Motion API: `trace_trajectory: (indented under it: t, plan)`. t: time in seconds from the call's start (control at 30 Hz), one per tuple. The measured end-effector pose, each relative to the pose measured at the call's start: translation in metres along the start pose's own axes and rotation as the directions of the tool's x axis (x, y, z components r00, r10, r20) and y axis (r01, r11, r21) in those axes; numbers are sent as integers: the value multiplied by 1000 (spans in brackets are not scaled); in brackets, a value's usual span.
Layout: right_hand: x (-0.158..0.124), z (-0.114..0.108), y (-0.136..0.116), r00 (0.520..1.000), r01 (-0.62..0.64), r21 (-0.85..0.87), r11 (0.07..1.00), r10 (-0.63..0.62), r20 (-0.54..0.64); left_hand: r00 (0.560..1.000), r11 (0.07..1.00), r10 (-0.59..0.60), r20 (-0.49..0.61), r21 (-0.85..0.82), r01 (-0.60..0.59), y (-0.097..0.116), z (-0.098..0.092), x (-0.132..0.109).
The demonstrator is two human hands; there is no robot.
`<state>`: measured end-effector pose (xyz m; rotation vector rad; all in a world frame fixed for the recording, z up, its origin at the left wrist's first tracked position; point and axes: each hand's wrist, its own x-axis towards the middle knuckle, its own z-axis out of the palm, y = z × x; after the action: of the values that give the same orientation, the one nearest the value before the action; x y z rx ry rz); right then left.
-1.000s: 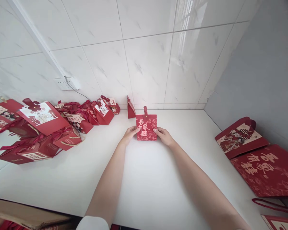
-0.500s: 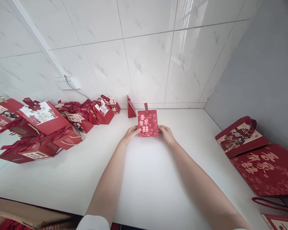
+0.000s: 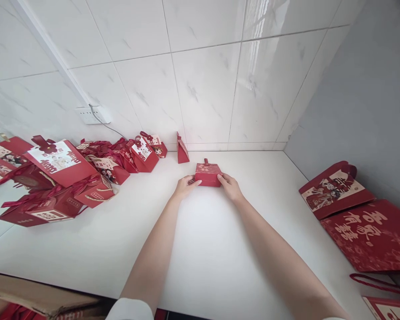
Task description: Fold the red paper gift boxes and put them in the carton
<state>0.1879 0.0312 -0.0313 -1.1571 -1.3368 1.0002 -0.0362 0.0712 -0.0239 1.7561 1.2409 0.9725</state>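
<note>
Between my two hands is a small red gift box [image 3: 208, 174] with a pale floral print and a short ribbon loop at its far end. Its plain red bottom side faces me. My left hand [image 3: 187, 186] grips the box's left edge, thumb on the near face. On the opposite edge, my right hand [image 3: 230, 186] holds it the same way. A small red triangular box [image 3: 182, 149] stands just behind and to the left, apart from my hands.
Several red gift boxes [image 3: 62, 162] crowd the left of the white table [image 3: 216, 258]. Larger red bags [image 3: 370, 235] lean by the grey wall at right. An open cardboard carton [image 3: 36, 295] sits at lower left, and a wall socket [image 3: 92, 115] has a cable.
The gift box has tilted, so its lettered front has turned out of sight and its bottom side now shows. My hands have stayed on its sides, shifting only slightly.
</note>
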Motion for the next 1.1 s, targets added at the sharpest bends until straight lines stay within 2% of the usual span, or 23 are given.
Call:
trace_trajectory:
  t: [0.27, 0.53, 0.67, 0.8, 0.9, 1.0, 1.1]
  plan:
    - [1, -1, -1, 1000, -29, -114, 993, 27, -16, 1000, 995, -3, -3, 97, 3, 7, -5, -3]
    - [0, -1, 0, 999, -38, -90, 995, 36, -17, 999, 999, -38, 27, 23, 37, 5, -6, -2]
    - [1, -4, 0, 998, 57, -1, 998, -57, -3, 993, 993, -120, 1, -15, 120, 1, -9, 0]
    - [-1, -2, -1, 985, 159, -37, 987, -161, -57, 995, 995, -83, 46, -57, 85, -2, -8, 2]
    - [-7, 5, -7, 949, 279, -130, 951, -294, -113, 998, 999, -48, 44, -20, 49, -4, -5, 3]
    - [-12, 12, -13, 865, 422, -277, 863, -475, -163, 999, 999, -47, 24, 10, 47, -6, -3, 4]
    - [-14, 16, -16, 776, 510, -444, 736, -617, -130, 997, 998, -62, 44, 24, 61, -1, -1, 4]
